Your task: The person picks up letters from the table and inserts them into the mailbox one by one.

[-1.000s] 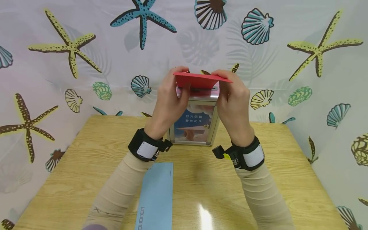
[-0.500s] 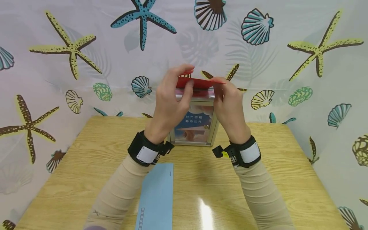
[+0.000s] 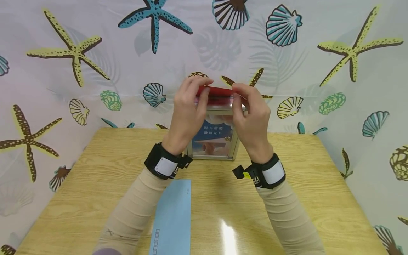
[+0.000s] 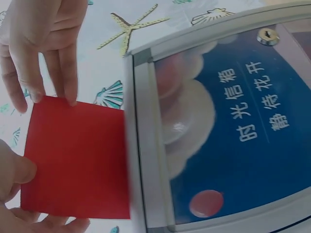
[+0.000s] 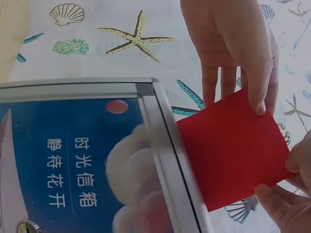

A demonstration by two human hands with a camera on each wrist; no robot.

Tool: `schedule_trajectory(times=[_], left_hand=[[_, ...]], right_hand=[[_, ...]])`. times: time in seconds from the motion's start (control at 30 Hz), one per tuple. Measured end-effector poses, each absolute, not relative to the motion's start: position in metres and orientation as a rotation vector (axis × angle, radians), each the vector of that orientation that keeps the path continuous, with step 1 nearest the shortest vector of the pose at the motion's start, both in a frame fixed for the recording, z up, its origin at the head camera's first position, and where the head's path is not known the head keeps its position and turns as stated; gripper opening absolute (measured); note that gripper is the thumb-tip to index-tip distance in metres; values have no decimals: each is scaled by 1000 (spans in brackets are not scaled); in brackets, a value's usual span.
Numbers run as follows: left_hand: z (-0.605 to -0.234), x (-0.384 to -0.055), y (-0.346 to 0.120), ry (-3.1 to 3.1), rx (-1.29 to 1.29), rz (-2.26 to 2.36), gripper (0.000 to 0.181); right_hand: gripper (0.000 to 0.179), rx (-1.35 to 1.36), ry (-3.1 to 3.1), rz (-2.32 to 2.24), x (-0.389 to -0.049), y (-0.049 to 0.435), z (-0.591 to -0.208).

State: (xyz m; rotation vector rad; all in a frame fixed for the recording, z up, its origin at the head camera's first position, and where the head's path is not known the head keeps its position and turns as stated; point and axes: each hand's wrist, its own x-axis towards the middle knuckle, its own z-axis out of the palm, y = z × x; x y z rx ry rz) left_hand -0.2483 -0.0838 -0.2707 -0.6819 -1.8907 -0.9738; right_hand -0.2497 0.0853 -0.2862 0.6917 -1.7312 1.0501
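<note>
A plain red envelope (image 3: 220,92) stands over the top of a metal-framed mailbox (image 3: 211,137). In both wrist views the lower edge of the red envelope (image 4: 77,158) is out of sight behind the mailbox's top rim. My left hand (image 3: 187,111) pinches its left side, thumb in front and fingers behind. At the opposite side my right hand (image 3: 253,122) pinches the edge near the upper corner with thumb and fingertips. From the head view the slot lies mostly hidden under the red envelope and hands.
A pale blue envelope (image 3: 173,216) lies on the wooden table (image 3: 287,198) between me and the mailbox, partly under my left forearm. Behind the mailbox hangs a white curtain (image 3: 127,71) printed with starfish and shells. The mailbox front carries a small lock (image 5: 28,228).
The red envelope has tipped from nearly flat toward upright and come down at the mailbox top. My right hand has shifted left, closer to my left hand. The blue envelope stays put.
</note>
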Motion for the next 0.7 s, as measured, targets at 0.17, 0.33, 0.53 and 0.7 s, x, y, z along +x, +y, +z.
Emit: schedule_trajectory(times=[0.17,0.33,0.53,0.7], left_hand=[[-276,-252,-85,-1974,-635,-995,23],[-281,-257,-86,-2181,-576,-981,36],[-284,-258,-87,-2460,-409,-788,43],[-285,-257,-85,-2533,-390,-580,43]], right_hand=[[19,712,-1792,956,-256,85,-292],[32,742,-1957,872,-262,86,-296],[40,672,-2198,771,-267,86,-300],[53,549,-2454,610,-269,85,-300]])
